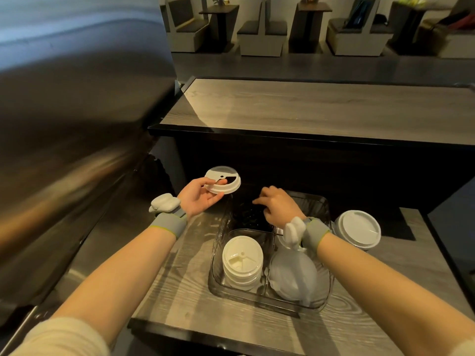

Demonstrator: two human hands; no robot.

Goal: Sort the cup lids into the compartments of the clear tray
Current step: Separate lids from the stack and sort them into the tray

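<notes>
My left hand (198, 197) holds a white cup lid (223, 183) by its rim, lifted just left of the clear tray's (267, 298) far-left corner. My right hand (279, 205) hovers over the tray's far compartment, where black lids (248, 215) lie; its fingers are curled downward and I cannot tell whether they grip anything. A stack of white lids (242, 263) fills the near-left compartment. Translucent dome lids (294, 280) lean in the near-right compartment. Another stack of white lids (358, 229) stands on the counter right of the tray.
The tray sits on a narrow wood-grain counter (177, 289) with a black edge. A higher wood-topped bar (308, 106) rises behind it. A stainless steel surface (64, 124) fills the left. Booth seats and tables stand in the far background.
</notes>
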